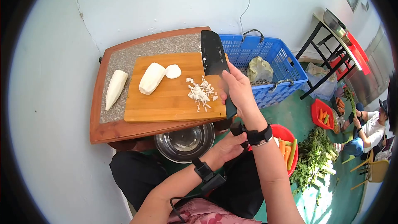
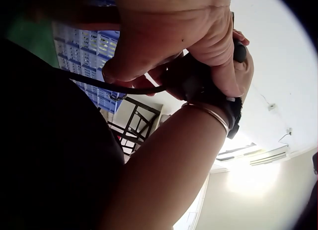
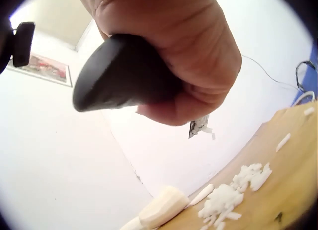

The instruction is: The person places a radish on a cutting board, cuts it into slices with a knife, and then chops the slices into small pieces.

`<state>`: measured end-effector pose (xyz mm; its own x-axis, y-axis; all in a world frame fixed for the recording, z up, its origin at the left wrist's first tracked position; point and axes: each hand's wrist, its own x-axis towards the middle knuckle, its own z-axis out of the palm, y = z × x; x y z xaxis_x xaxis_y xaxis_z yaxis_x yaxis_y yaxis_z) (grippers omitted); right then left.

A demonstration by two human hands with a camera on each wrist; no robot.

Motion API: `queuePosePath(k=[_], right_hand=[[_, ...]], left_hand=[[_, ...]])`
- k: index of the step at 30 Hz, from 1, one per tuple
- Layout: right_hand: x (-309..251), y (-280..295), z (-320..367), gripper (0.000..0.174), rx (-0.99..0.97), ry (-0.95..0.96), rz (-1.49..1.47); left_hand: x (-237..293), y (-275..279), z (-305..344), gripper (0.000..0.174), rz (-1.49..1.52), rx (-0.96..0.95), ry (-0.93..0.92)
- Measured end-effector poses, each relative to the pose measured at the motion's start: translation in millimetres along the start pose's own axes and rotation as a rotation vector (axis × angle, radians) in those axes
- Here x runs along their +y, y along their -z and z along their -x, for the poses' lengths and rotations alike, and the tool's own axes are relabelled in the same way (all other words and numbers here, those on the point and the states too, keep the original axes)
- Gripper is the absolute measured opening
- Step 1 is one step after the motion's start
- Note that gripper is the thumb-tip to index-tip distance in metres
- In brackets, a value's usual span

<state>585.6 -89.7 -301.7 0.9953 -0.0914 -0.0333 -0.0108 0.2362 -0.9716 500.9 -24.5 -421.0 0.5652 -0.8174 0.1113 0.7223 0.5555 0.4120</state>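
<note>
My right hand (image 1: 239, 89) grips the dark handle of a kitchen knife (image 1: 212, 52); its broad black blade points away over the cutting board (image 1: 166, 110), with white bits stuck to it. My left hand (image 1: 227, 147) holds the small black wrist camera (image 1: 238, 129) on the right wrist, fingers bent around it in the left wrist view. A heap of chopped white pieces (image 1: 202, 92) lies on the board under the knife. Left of it are a round white slice (image 1: 173, 71) and a thick peeled white radish piece (image 1: 151, 78). A tapered radish piece (image 1: 116, 89) lies beside the board.
The small table (image 1: 97, 118) has a wooden rim. Below it sits a steel basin (image 1: 184, 157). A blue plastic crate (image 1: 286, 58) stands behind on the right. Carrots fill a red basin (image 1: 295, 157), near leafy greens (image 1: 313, 157). Another person (image 1: 373, 124) sits far right.
</note>
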Motion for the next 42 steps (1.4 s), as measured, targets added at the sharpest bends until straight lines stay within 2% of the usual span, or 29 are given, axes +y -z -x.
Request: queuePosePath(k=[2, 8, 11, 14, 17, 20, 23, 26, 27, 29, 32, 34, 36, 39, 42], right_hand=[[3.2, 1.4, -0.8, 0.042, 0.002, 0.033, 0.055], [12.5, -0.4, 4.3, 0.048, 0.025, 0.183, 0.320], [23.1, 5.5, 0.5, 0.048, 0.080, 0.389, 0.695], [19.2, 1.7, 5.5, 0.048, 0.076, 0.398, 0.754], [26.7, 8.7, -1.0, 0.047, 0.075, 0.667, 0.921], [26.1, 5.6, 3.0, 0.046, 0.042, 0.544, 0.852], [23.7, 6.9, 4.5, 0.046, 0.034, 0.402, 0.825], [20.2, 14.2, 4.8, 0.046, -0.007, 0.313, 0.879], [7.1, 6.3, 15.0, 0.046, -0.031, 0.184, 0.794], [10.5, 11.4, 17.0, 0.045, -0.082, 0.242, 0.873], [6.9, 9.3, 27.2, 0.043, -0.115, 0.292, 0.955], [2.9, 1.8, 34.8, 0.041, -0.106, 0.286, 0.977], [4.5, -3.1, 37.7, 0.039, -0.106, 0.290, 0.972], [18.6, -2.1, 35.2, 0.039, -0.130, 0.308, 1.040], [24.0, -2.6, 31.5, 0.040, -0.133, 0.412, 1.122]], left_hand=[[-2.7, 6.0, -1.1, 0.058, -0.019, -0.070, 0.000], [0.9, -7.1, 9.3, 0.049, -0.036, -0.020, -0.043], [5.4, -14.4, 16.0, 0.046, -0.064, 0.042, -0.031], [4.0, -11.7, 18.5, 0.046, -0.074, 0.055, -0.029], [1.6, -11.4, 19.3, 0.046, -0.106, 0.084, -0.036], [-5.8, 0.6, 15.6, 0.053, -0.079, 0.121, -0.012], [7.7, -9.5, 21.0, 0.052, -0.104, 0.185, 0.135], [14.9, -9.2, 31.6, 0.058, -0.244, 0.275, 0.226], [21.7, -16.4, 36.9, 0.057, -0.290, 0.337, 0.218], [41.5, -36.1, 46.5, 0.055, -0.380, 0.459, 0.201], [67.8, -21.0, 56.2, 0.035, -0.843, 0.363, 0.180], [93.6, -23.9, 59.5, 0.026, -1.205, 0.332, -0.024], [120.9, -27.8, 56.0, 0.027, -1.458, 0.387, -0.053], [146.8, -9.9, 43.6, 0.029, -1.837, 0.442, -0.380], [156.8, 7.1, 35.5, 0.030, -2.106, 0.493, -0.500]])
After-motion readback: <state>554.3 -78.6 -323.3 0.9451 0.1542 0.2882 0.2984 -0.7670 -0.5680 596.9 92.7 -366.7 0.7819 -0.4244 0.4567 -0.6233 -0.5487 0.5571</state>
